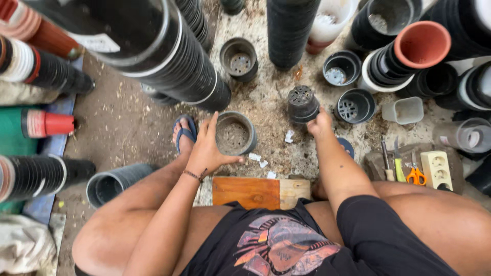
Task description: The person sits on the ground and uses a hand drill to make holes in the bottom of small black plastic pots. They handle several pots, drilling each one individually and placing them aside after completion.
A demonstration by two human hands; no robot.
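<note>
A dirty grey pot (234, 134) was cupped upright in the left hand (207, 148), seemingly for inspection; at three o'clock, an upturned black pot (302, 104) was grasped by the right hand (320, 124).

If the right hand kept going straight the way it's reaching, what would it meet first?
The right hand already touches the upturned black pot. Pushing on up the picture, it would likely meet the tall stack of black pots next, though depth is unclear.

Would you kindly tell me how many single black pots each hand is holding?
2: the left hand grips an upright pot; the right hand touches an upturned pot. Others stand loose nearby.
</note>
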